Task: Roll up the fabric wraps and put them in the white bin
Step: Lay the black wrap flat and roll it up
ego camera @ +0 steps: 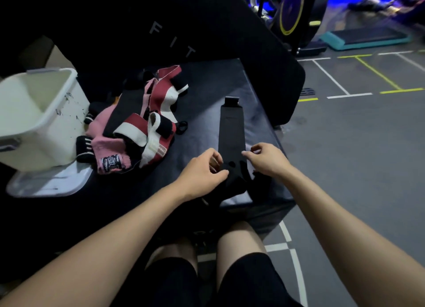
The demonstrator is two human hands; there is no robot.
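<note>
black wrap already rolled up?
No: the black wrap lies stretched out flat on the black mat, with both hands at its near end.

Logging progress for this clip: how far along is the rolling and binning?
Early. Nothing rolled is visible; what shows of the white bin inside looks empty. In hand: the left hand and right hand pinch the near end of a black wrap laid flat on the black mat. Left: that wrap and the tangled pink, maroon and white wraps beside the bin.

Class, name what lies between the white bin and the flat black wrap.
In the head view, a heap of pink, red and white wraps lies between white bin and black wrap.
</note>
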